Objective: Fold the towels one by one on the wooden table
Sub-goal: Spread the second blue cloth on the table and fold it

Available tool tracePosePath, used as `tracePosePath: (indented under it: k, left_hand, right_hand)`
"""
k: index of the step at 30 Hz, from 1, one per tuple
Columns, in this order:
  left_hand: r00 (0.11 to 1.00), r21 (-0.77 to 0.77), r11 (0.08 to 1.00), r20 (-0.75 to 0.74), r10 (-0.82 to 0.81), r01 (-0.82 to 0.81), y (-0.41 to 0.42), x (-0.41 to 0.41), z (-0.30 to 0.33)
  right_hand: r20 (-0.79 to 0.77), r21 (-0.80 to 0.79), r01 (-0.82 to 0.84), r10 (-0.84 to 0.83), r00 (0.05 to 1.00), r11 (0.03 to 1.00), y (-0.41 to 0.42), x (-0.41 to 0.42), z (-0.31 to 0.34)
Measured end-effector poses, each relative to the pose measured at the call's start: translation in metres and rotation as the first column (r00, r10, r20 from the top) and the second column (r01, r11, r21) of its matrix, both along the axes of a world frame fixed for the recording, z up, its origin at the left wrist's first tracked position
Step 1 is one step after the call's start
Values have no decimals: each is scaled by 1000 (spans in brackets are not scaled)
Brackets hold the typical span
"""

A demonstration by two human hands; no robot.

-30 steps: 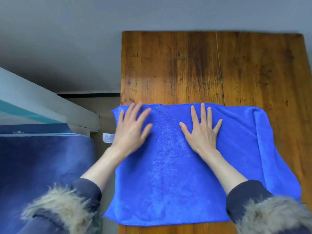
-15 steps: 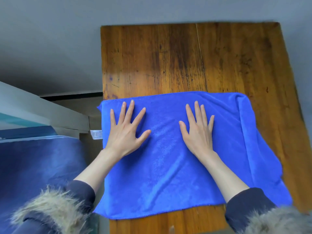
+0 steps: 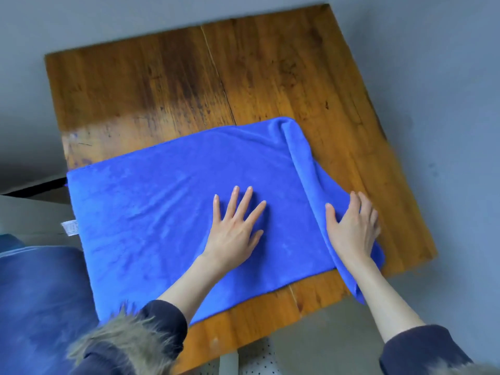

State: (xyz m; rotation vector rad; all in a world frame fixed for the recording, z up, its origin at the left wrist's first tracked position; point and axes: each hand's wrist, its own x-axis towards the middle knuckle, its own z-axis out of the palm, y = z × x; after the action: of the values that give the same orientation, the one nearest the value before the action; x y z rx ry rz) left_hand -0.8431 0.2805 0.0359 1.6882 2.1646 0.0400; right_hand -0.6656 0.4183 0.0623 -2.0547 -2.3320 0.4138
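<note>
A bright blue towel (image 3: 151, 212) lies spread over the near part of the wooden table (image 3: 189, 85), its left edge hanging past the table's left side. A raised fold runs along the towel's right side. My left hand (image 3: 234, 228) lies flat on the towel's middle with fingers spread. My right hand (image 3: 351, 226) rests on that right fold, fingers straight and together, thumb out to the left.
A white care label (image 3: 69, 228) sticks out at the towel's left edge. Dark blue fabric (image 3: 40, 299) fills the lower left beside the table. Grey floor surrounds the table; the table's far half is bare wood.
Both hands have slid to the right across the towel: the left from its left part to the middle, the right onto the fold at the right edge. The view has tilted.
</note>
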Motion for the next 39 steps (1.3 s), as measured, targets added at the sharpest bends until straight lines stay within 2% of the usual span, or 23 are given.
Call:
tracePosePath:
  k: [3, 7, 11, 13, 15, 17, 20, 23, 26, 29, 33, 37, 39]
  left_hand:
    - [1000, -76, 997, -8, -17, 16, 9, 13, -3]
    - [999, -128, 991, -34, -40, 36, 8, 7, 1]
    - [1000, -136, 990, -9, 24, -25, 24, 11, 17]
    - [995, -69, 993, 33, 97, -95, 42, 18, 29]
    - [991, 51, 994, 91, 95, -100, 65, 26, 42]
    - [986, 154, 986, 162, 36, -61, 95, 38, 55]
    - [955, 231, 972, 278, -99, 34, 141, 57, 71]
    - [889, 149, 970, 391, -238, 194, 175, 71, 79]
    - [884, 54, 958, 374, -282, 282, 191, 76, 79]
    - [900, 144, 954, 319, -297, 264, 197, 76, 79]
    - [929, 241, 932, 187, -318, 270, 201, 77, 80]
    - [890, 228, 925, 278, -361, 304, 208, 82, 87]
    - [864, 233, 907, 292, -410, 352, 212, 82, 89]
  right_hand:
    - [9, -135, 113, -112, 994, 984, 15, 22, -2]
    - [-206, -248, 122, -176, 963, 961, 31, 33, -6]
    - [-489, -230, 157, -254, 835, 961, 48, 37, 0]
    - [-607, -249, 144, -270, 747, 958, 56, 39, 7]
    - [-695, -282, 104, -279, 663, 954, 60, 40, 16]
    - [-752, -295, 45, -261, 605, 954, 58, 42, 23]
    - [-798, -279, -29, -214, 564, 960, 52, 47, 30]
    - [-830, -231, -78, -154, 536, 970, 50, 52, 35]
    - [-852, -158, -48, -112, 511, 986, 51, 58, 40]
    - [-836, -145, -9, -117, 536, 989, 54, 65, 40]
    - [-762, -323, -38, -236, 603, 946, 56, 72, 30]
    - [-647, -364, -67, -201, 735, 929, 57, 80, 16]
    - [-618, -353, -32, -207, 758, 935, 61, 86, 14]
